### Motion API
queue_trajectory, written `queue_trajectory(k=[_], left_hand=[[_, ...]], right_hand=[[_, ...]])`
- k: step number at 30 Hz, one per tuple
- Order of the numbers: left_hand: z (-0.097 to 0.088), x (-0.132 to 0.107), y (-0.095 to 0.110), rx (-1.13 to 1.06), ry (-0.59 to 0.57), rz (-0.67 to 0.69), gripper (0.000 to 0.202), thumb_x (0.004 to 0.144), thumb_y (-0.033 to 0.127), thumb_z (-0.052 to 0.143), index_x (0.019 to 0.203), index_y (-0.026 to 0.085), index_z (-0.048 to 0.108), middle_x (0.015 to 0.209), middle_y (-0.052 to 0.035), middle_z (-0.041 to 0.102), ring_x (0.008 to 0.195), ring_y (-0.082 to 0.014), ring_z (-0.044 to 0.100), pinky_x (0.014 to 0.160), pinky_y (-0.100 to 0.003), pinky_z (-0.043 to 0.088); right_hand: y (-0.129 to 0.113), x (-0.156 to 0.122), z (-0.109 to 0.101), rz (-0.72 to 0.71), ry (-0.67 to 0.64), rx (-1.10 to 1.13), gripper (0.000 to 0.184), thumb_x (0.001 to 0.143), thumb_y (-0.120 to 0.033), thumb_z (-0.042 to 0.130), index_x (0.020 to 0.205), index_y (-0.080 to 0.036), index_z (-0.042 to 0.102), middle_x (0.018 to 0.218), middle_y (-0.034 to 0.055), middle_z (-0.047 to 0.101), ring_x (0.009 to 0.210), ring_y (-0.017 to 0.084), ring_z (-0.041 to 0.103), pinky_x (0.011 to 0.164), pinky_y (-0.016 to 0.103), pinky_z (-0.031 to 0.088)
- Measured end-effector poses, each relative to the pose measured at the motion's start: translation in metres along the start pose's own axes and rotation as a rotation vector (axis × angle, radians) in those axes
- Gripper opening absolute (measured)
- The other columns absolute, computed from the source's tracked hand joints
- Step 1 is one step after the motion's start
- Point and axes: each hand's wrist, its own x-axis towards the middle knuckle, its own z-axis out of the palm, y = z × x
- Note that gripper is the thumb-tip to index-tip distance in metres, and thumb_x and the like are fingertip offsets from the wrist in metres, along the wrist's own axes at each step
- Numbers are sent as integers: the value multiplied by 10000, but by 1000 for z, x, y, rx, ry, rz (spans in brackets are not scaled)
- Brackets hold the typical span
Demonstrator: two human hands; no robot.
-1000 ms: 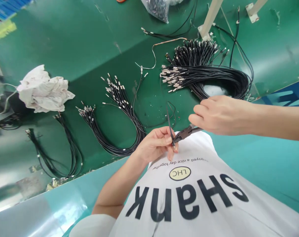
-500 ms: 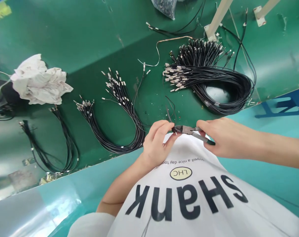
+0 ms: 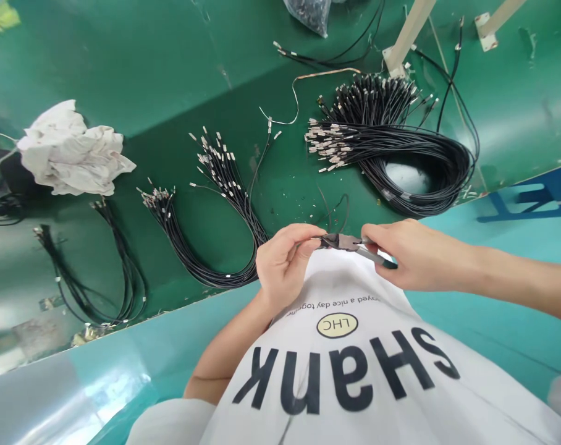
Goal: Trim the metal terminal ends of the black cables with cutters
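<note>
My right hand (image 3: pixel 410 253) is closed around the handles of a pair of pliers (image 3: pixel 346 242), whose jaws point left. My left hand (image 3: pixel 285 259) pinches a thin black cable (image 3: pixel 346 210) close to the jaws, with its fingertips almost touching them. A loop of that cable rises over the bench edge beyond the fingers. The pinched end is hidden between fingers and jaws, so I cannot tell how far the jaws are closed on it. Both hands are just in front of the printed white shirt (image 3: pixel 336 371).
On the green bench (image 3: pixel 169 74) lie a large cable bundle (image 3: pixel 429 148) at right, a curved bundle (image 3: pixel 206 266) in the middle and a smaller one (image 3: pixel 127 278) at left. A crumpled white cloth (image 3: pixel 76 148) and a metal post (image 3: pixel 410 37) stand out farther back.
My left hand has shifted slightly left and its fingers have straightened along the cable. The pliers have moved a little left, and the loose cable loop has swung right.
</note>
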Motion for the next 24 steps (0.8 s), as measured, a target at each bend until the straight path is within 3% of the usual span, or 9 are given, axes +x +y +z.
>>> queue_trajectory(k=[4,9,12,19,24], left_hand=[[3,3,8,-403,-72,-396,152,984,280,621,990,193,745,731,-27,748,675,-170,722,726,-322,585],[4,6,15,-645,-105,-597,181,944,316,683,889,156,747,716,-27,712,603,-137,680,660,-277,541],[5,8,18,-763,-128,-701,207,895,320,739,815,129,732,714,-21,683,537,-117,644,580,-255,510],[10,5,19,-902,-176,-863,268,842,338,792,772,95,704,670,-28,660,492,-107,623,520,-226,471],[9,9,19,-839,-98,-809,225,858,305,773,767,107,712,718,-24,681,516,-114,651,557,-240,497]], right_hand=[[10,7,7,-103,137,-175,120,798,-184,521,860,-230,428,738,-19,566,554,145,453,535,296,269],[22,11,13,-293,395,-434,45,845,-151,503,860,-188,525,734,16,564,627,176,509,599,314,310],[28,12,10,-374,472,-565,59,871,-147,519,839,-179,556,714,18,548,618,177,494,592,322,295],[39,12,-2,-510,456,-648,98,866,-113,536,808,-191,554,721,12,531,631,177,477,619,330,313],[38,7,-7,-397,305,-504,66,846,-149,561,899,-187,553,789,15,573,673,181,513,646,327,348]])
